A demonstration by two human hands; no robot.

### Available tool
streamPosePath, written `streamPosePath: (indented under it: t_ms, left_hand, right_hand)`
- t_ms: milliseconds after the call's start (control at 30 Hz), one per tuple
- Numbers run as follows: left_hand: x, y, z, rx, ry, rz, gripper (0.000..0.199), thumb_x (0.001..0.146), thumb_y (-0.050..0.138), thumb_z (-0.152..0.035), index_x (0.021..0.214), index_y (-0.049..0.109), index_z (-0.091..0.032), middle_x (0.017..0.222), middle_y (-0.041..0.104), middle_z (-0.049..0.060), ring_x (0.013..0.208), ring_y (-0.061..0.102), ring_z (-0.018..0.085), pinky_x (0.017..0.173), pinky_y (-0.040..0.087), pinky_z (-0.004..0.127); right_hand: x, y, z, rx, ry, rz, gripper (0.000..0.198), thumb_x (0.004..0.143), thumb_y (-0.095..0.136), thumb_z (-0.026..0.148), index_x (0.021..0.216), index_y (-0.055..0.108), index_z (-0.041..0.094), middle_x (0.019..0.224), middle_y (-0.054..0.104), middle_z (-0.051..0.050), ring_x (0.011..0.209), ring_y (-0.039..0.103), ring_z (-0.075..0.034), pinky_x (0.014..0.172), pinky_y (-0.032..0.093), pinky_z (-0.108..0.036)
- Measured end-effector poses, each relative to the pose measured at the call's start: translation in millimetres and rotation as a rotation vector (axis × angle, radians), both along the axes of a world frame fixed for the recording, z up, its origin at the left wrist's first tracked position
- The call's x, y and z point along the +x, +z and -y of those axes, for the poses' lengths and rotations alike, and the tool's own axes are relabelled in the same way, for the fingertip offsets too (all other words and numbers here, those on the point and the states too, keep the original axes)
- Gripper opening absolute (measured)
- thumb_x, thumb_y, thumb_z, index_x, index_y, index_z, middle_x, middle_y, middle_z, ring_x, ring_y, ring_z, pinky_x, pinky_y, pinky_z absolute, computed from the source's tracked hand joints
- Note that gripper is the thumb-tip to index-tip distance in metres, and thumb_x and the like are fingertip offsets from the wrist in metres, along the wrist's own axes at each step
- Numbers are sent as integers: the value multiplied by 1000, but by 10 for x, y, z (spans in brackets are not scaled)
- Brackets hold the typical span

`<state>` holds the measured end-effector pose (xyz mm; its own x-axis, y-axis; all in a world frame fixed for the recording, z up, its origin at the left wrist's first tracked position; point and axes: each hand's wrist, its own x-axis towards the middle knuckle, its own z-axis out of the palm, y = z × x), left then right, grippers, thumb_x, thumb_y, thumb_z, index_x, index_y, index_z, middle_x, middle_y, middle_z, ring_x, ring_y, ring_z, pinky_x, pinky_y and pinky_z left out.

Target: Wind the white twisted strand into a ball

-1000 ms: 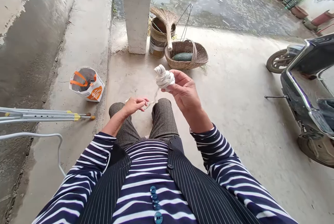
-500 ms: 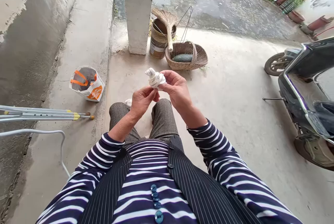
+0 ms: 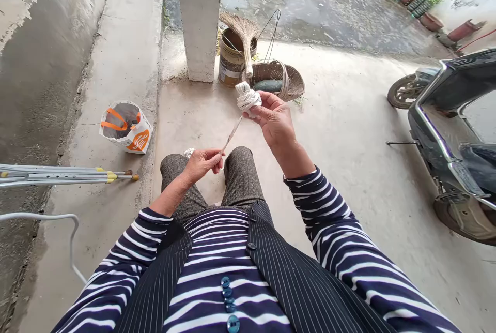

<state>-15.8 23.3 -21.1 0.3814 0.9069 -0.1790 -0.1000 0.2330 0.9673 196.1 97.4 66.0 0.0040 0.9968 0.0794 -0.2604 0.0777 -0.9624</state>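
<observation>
A small bundle of wound white cord [image 3: 248, 99] is pinched between the thumb and fingers of my right hand [image 3: 276, 118], held out in front of my knees. From the bundle a single strand [image 3: 232, 132] runs down and to the left, drawn fairly straight. My left hand [image 3: 202, 164] grips the lower part of that strand between thumb and fingertips, above my left knee. Beyond my left knee, part of a white thing [image 3: 189, 153] shows, mostly hidden.
Ahead stand a bucket [image 3: 231, 66] with a straw broom [image 3: 245, 38] across it and a wicker basket [image 3: 296, 84] holding a green gourd-like thing [image 3: 268, 86]. On the left are a white-and-orange bag [image 3: 127, 136] and crutches [image 3: 77, 173]. A scooter [image 3: 445, 131] stands right.
My hands have moved apart: the right went up and right with the bundle, the left down and left. A length of strand now stretches between them.
</observation>
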Motion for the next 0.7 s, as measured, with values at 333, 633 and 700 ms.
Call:
streamPosePath:
  t_ms: [333, 633, 700]
  left_hand:
    - [-188, 504, 133, -132, -152, 163, 33, 83, 70, -47, 76, 64, -15, 56, 65, 3, 49, 57, 13, 52, 46, 25]
    - [-191, 548, -58, -214, 96, 339, 23, 80, 71, -39, 79, 65, -16, 68, 68, 4, 60, 60, 15, 56, 46, 27]
    - [-213, 507, -127, -214, 155, 349, 21, 80, 71, -37, 81, 67, -16, 73, 70, 4, 64, 61, 15, 57, 46, 25]
  right_hand:
    - [-29, -257, -82, 141, -3, 244, 38, 62, 89, 35, 92, 67, 23, 90, 67, 0, 83, 60, -18, 69, 57, -32]
    - [-289, -518, 248, 367, 197, 786, 20, 78, 68, 6, 92, 69, 21, 104, 66, -7, 97, 58, -20, 90, 49, -34]
    - [-280, -550, 301, 321, 259, 784, 21, 78, 68, 7, 93, 70, 21, 98, 66, -4, 90, 57, -19, 82, 49, -31]
